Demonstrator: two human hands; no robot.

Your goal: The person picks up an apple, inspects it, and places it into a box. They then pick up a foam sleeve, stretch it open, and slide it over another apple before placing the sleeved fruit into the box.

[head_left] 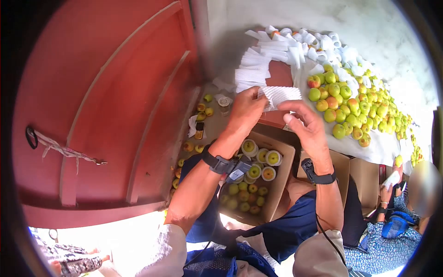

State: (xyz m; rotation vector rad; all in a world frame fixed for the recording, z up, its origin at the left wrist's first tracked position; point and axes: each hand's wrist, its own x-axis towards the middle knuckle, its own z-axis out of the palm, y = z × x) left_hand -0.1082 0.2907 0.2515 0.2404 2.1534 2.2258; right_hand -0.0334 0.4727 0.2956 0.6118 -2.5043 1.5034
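Observation:
My left hand [245, 111] pinches one end of a white foam net sleeve [282, 95], held up over the cardboard box. Beside the sleeve's other end is my right hand [308, 125], its thumb and curved forefinger apart and nothing visible between them. Under my forearms stands the cardboard box [282, 173] between my knees. In it lie several sleeved apples [254, 171] and, nearer me, bare green and reddish apples [244, 196]. Flat white foam sleeves [253, 65] are stacked on the surface ahead of my left hand.
A large heap of apples [353, 106] covers the white sheet at right. A red door [124, 101] fills the left side. Apples and a phone [199, 130] lie on the floor beside it. At lower right a person [392, 231] holds a white sleeve near an apple; more boxes [364, 182] stand between us.

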